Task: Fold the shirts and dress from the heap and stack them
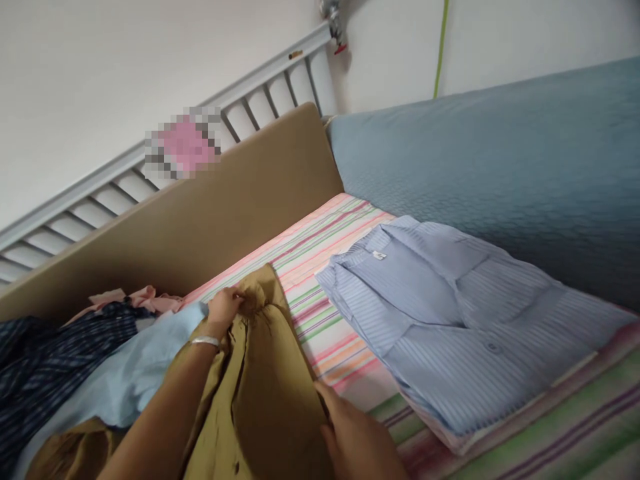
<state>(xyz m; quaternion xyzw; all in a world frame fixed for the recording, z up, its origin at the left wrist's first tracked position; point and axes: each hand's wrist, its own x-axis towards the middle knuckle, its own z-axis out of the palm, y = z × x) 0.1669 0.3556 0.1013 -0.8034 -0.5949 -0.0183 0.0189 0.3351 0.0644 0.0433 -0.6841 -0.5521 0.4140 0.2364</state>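
Note:
An olive-brown shirt (273,373) with a gathered top and a buttoned front lies lengthwise on the striped bed sheet (310,313). My left hand (225,310), with a silver bangle on the wrist, pinches the shirt's upper left part near the gathers. Lower down, my right hand (357,437) has its thumb and fingers closed on the shirt's right edge. To the right, a folded blue-and-white striped shirt (450,313) rests flat, its collar tag (379,255) showing, with pinkish cloth peeking out beneath.
Loose clothes are heaped at the left: a dark plaid shirt (65,367), a light blue garment (145,373) and a pink cloth (150,300). A brown bed board (240,187) and a blue padded headboard (475,153) border the bed. Behind stands a white radiator (260,107).

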